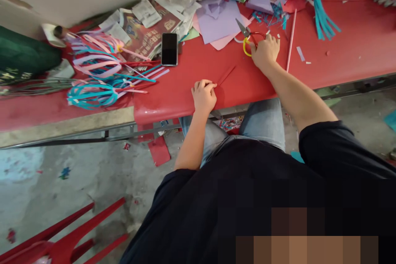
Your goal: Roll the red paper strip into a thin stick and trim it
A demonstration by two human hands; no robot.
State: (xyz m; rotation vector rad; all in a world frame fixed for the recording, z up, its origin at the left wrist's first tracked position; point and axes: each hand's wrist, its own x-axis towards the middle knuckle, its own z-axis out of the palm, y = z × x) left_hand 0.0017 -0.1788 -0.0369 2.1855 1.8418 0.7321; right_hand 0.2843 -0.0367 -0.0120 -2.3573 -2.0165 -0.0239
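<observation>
My left hand [204, 95] rests near the front edge of the red table [355, 49], fingers curled and pinched on the end of a thin red paper strip [226, 75] lying flat on the surface. My right hand [265, 51] reaches farther back and closes over the yellow and red handles of a pair of scissors [246, 35], whose blades point toward the purple paper sheets [218, 18]. A long pink strip [291, 41] lies just right of that hand.
A black phone [169, 48] lies face up left of centre. Looped pink, teal and purple paper strips [99, 74] pile at the left, printed papers [145, 29] behind them. Teal strips [321, 12] and scraps sit at back right. A red chair [62, 239] stands on the floor.
</observation>
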